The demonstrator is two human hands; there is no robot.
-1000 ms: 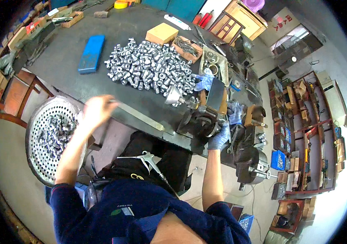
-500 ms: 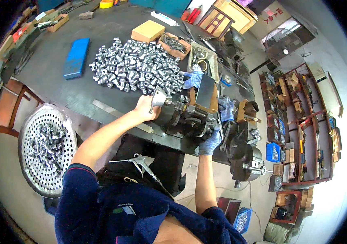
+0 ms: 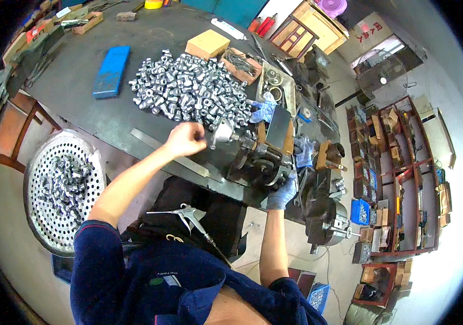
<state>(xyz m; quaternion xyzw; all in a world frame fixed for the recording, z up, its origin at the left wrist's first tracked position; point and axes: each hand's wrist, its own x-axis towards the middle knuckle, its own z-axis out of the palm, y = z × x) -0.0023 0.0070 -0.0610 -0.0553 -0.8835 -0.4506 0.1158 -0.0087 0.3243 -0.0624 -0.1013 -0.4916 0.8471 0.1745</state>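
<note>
Head: left hand (image 3: 187, 140) hovers by rounded metal chuck (image 3: 223, 131).

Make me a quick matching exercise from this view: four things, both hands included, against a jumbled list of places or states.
Things:
1. left hand
2. long blue box
3. right hand
4. round tray

Places or states:
A. gloved, at the right end of the machine
B. full of small holes, with a heap of metal parts in it
C. bare, close to the machine's silver left end
D. on the table, left of the big pile

Right pairs: 1-C, 2-D, 3-A, 4-B
</note>
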